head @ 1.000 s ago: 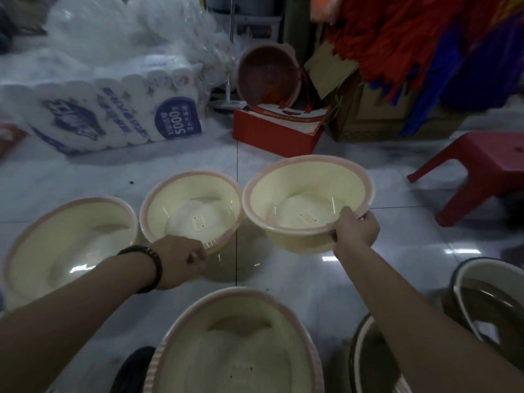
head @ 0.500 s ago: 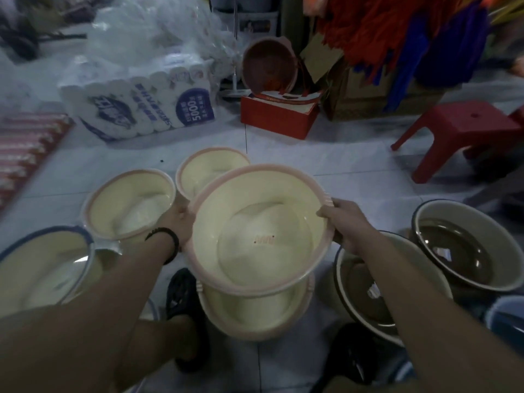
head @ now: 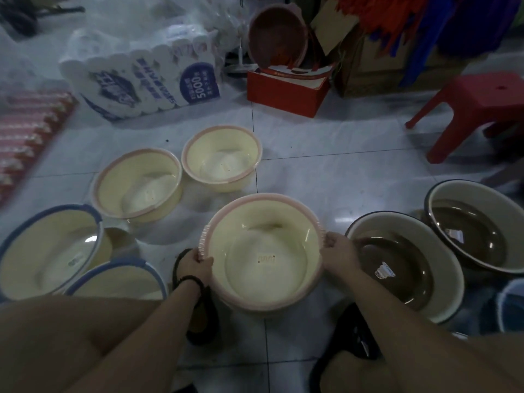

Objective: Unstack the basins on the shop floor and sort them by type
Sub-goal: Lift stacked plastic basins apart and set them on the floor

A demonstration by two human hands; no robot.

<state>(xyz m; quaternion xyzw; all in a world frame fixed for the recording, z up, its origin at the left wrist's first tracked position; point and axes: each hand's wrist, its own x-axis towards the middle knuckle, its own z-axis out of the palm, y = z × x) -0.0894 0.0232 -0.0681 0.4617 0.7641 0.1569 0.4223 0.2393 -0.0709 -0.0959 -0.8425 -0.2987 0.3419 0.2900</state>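
A cream basin with a pink rim (head: 263, 251) sits low in front of me, between my feet. My left hand (head: 197, 263) grips its left rim and my right hand (head: 337, 249) grips its right rim. Two more pink-rimmed cream basins stand apart on the tiles beyond it, one (head: 139, 184) to the left and a smaller one (head: 222, 161) behind. Two blue-rimmed basins (head: 48, 248) (head: 119, 277) lie at my left. Two brown basins with dark rims (head: 402, 265) (head: 476, 225) stand at my right.
A pack of tissue rolls (head: 141, 83), a red box (head: 286, 89) with a reddish basin (head: 276, 35) leaning over it, and a red stool (head: 476, 109) stand farther back. A striped mat (head: 25, 137) lies at the far left. My dark shoes (head: 204, 316) flank the held basin.
The basin held tilted up in both hands has come down level in front of me. The view has dropped, and both hands stay on its rim.
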